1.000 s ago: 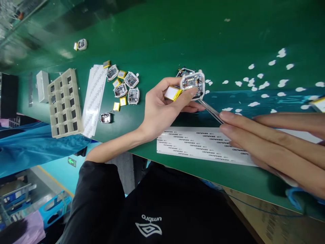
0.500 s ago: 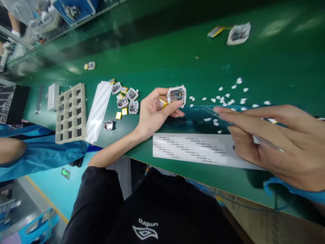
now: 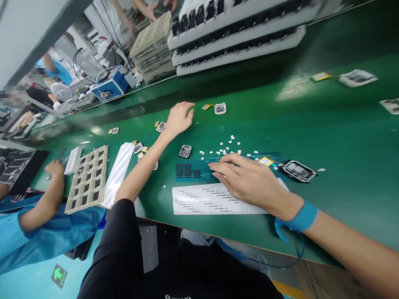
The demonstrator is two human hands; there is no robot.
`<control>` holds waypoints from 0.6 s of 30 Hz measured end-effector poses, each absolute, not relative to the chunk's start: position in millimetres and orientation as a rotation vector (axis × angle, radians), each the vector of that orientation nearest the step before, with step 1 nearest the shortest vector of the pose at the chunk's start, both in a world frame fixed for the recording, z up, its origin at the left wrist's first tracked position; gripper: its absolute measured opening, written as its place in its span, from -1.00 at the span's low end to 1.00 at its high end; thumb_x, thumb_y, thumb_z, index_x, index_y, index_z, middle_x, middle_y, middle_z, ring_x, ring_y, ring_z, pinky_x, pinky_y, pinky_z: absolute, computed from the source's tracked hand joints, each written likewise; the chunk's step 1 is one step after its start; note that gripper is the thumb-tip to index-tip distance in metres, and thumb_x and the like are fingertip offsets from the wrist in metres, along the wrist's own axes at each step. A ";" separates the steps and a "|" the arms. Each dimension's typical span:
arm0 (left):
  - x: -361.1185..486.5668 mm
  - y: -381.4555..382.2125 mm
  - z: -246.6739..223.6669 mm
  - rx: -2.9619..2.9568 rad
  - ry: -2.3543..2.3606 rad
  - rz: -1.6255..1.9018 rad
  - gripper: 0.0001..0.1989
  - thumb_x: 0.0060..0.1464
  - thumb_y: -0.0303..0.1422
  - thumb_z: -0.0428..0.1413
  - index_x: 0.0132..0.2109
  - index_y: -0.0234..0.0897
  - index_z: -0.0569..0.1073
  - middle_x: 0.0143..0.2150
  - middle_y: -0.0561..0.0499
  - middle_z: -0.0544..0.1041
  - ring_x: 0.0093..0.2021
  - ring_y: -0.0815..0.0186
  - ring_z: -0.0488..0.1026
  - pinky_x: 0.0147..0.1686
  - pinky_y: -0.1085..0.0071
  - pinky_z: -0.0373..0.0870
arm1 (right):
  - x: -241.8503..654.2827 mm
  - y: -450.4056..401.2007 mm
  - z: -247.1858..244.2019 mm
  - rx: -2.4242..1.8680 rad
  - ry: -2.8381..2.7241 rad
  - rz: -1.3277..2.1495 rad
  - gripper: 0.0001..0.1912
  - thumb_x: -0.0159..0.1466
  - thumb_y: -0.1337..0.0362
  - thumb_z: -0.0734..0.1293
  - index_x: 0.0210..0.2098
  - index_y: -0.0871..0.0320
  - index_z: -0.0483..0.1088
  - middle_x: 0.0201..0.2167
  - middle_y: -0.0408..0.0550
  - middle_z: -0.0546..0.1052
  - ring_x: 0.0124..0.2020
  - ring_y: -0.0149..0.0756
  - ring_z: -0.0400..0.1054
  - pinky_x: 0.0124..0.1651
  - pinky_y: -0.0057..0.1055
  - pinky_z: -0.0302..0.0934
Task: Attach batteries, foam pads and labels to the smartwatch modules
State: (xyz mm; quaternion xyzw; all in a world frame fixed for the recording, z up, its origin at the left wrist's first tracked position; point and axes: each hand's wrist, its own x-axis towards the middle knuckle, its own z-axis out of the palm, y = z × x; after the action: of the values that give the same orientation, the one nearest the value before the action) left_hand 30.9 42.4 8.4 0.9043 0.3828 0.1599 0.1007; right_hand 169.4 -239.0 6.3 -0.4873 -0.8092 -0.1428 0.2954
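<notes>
My left hand [image 3: 179, 119] reaches across the green bench, fingers apart and holding nothing. Nearest to it lie a white-cased circuit module [image 3: 220, 108] and a small yellow battery [image 3: 205, 106]. My right hand [image 3: 246, 176] hovers over a printed white label sheet [image 3: 212, 199], and no tool shows in its fingers. Beyond its fingertips are a yellow-edged battery [image 3: 266, 161] and a dark module in a white case [image 3: 298, 170]. Another module [image 3: 185, 151] lies between my hands. White flecks [image 3: 226, 147] are scattered above a teal mat [image 3: 195, 169].
A beige grid tray [image 3: 89, 178] and a white strip sheet [image 3: 116, 175] sit on the bench at left, beside a co-worker's arm [image 3: 52, 174] in a blue sleeve. White racks [image 3: 237, 33] stand along the far side. A blue strap [image 3: 301, 218] circles my right wrist.
The view has swung towards the far bench. My left hand no longer holds the white-cased module and has moved forward. The tweezers no longer show in my right hand.
</notes>
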 end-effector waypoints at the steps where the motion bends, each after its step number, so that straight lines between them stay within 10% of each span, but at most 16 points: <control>1: 52.3 41.3 3.5 2.693 1.035 0.448 -0.57 0.36 -0.38 0.00 0.29 -0.28 0.49 0.39 -0.18 0.48 0.45 0.13 0.35 0.49 0.21 0.17 | 169.1 -238.7 5.0 -1.277 -2.152 -0.397 -0.77 0.53 0.29 0.21 -0.14 0.17 0.49 -0.33 -0.09 0.56 -0.21 -0.36 0.45 -0.35 -0.41 0.23; 6: 113.0 48.8 -14.8 2.626 0.725 0.373 -0.63 0.23 -0.30 0.23 0.13 -0.37 0.54 0.35 -0.35 0.49 0.45 -0.07 0.33 0.45 0.07 0.19 | 169.0 -236.9 1.7 -1.196 -2.111 -0.469 -0.81 0.51 0.35 0.22 -0.12 0.20 0.48 -0.28 -0.04 0.59 -0.21 -0.34 0.48 -0.31 -0.41 0.31; 13: 64.0 16.0 7.5 2.341 0.710 0.723 -0.87 0.18 -0.43 0.23 -0.17 -0.28 0.42 -0.31 0.01 0.66 -0.24 0.25 0.63 -0.03 0.30 0.48 | 170.1 -239.0 8.7 -1.102 -2.037 -0.396 -0.83 0.44 0.47 0.25 -0.06 0.15 0.41 -0.12 -0.06 0.64 -0.05 -0.29 0.52 -0.03 -0.35 0.45; 18: 11.2 -77.0 31.0 1.755 0.656 0.684 -0.77 0.34 -0.24 0.16 -0.02 -0.22 0.29 -0.20 -0.01 0.67 -0.23 0.32 0.69 -0.11 0.33 0.58 | 171.2 -238.5 7.9 -1.170 -1.913 -0.255 -0.81 0.47 0.48 0.15 -0.07 0.14 0.34 -0.31 -0.08 0.57 -0.32 -0.30 0.41 -0.23 -0.31 0.38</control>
State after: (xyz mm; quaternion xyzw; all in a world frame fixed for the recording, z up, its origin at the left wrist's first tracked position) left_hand 11.2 -77.0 31.0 0.7390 0.2764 0.2881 0.5426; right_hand 171.2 -238.5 7.9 -0.4685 -0.7660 -0.1022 0.4282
